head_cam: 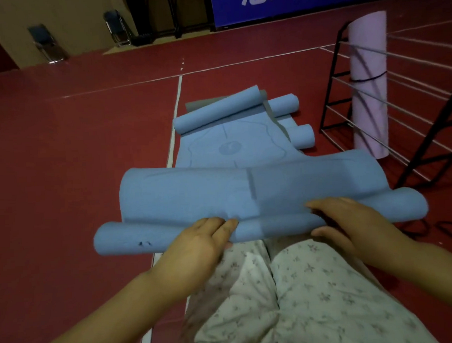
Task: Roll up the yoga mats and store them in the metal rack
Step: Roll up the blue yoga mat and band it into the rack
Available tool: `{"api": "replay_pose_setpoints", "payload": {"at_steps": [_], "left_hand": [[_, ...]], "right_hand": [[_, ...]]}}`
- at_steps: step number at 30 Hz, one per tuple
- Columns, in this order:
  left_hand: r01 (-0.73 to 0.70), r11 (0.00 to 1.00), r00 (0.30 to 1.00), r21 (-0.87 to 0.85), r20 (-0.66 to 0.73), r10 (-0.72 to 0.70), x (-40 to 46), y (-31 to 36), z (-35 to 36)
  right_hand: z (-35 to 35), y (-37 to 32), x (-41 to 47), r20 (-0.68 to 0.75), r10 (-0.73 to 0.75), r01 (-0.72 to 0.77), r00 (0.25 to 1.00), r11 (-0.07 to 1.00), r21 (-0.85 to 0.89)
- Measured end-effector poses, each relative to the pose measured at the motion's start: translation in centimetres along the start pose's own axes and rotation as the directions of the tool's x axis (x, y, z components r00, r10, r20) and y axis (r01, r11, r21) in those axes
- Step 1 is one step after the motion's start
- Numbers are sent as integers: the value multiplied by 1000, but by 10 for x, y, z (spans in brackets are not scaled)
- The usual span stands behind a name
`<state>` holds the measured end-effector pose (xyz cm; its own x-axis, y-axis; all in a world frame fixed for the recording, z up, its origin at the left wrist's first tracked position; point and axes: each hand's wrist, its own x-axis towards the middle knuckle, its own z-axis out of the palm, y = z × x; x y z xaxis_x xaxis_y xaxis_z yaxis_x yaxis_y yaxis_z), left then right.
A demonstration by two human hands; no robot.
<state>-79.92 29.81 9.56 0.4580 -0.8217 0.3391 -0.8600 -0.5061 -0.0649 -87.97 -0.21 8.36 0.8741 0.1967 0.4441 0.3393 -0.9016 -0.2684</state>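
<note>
A blue yoga mat [220, 189] lies stretched out on the red floor in front of me, its near end curled into a loose roll [134, 240] lifted above my knees. My left hand [199, 240] grips the roll's middle, fingers over the top. My right hand [343, 218] holds it further right, fingers on top and thumb underneath. The mat's far end is also curled into a roll [217, 110]. The black metal rack [409, 127] stands at the right with a rolled pink mat [368, 82] upright in it.
More blue mat rolls [302, 135] and a grey mat [193, 105] lie beyond the far end. A black cord [434, 227] lies on the floor at the right. Folding chairs [46, 44] and a blue banner [316, 1] line the far wall.
</note>
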Motion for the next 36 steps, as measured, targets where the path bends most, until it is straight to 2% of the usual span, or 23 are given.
{"api": "replay_pose_setpoints", "payload": {"at_steps": [2,4,7,9,13,15,17,22,24,26,28,31,33,34,36], "left_hand": [[117,977,992,-181,-24,-124,3,0,0],[196,938,977,-285,-29,-213,3,-1,0],[68,971,998,-229,17,-66,4,-9,3],[58,974,998,-218,38,-51,10,-17,4],[102,961,995,-257,41,-94,21,-22,-2],[171,934,985,-315,67,-158,25,-26,-5],[236,898,972,-372,100,-214,28,-32,-8],[282,839,959,-464,156,-236,39,-41,-5],[232,891,972,-391,116,-202,39,-42,-3],[167,974,985,-153,-16,-171,39,-40,1],[182,983,977,2,-114,-180,40,-33,2],[178,981,971,78,-178,-162,38,-21,5],[202,974,965,99,-193,-180,36,-14,7],[226,969,959,98,-198,-203,35,-10,8],[270,959,944,87,-222,-245,35,-3,7]], "right_hand": [[1,-1,2,8,30,-30,1000,999,38],[1,0,5,45,29,-33,999,995,96],[0,3,10,86,17,-32,996,984,177],[0,6,14,112,39,-60,993,980,188],[2,10,19,55,141,-145,988,987,76],[1,9,21,48,170,-172,984,985,30],[-1,10,26,108,185,-189,977,981,34],[-14,21,50,344,196,-279,918,937,211],[-15,25,55,376,218,-329,901,908,261],[-16,25,57,369,245,-367,897,877,310],[-15,23,58,365,243,-371,898,867,334],[-13,20,56,334,203,-317,920,889,332],[-6,18,52,265,236,-302,935,921,247],[-2,16,49,187,264,-292,946,946,141],[6,11,45,-69,234,-240,970,965,-103]]}}
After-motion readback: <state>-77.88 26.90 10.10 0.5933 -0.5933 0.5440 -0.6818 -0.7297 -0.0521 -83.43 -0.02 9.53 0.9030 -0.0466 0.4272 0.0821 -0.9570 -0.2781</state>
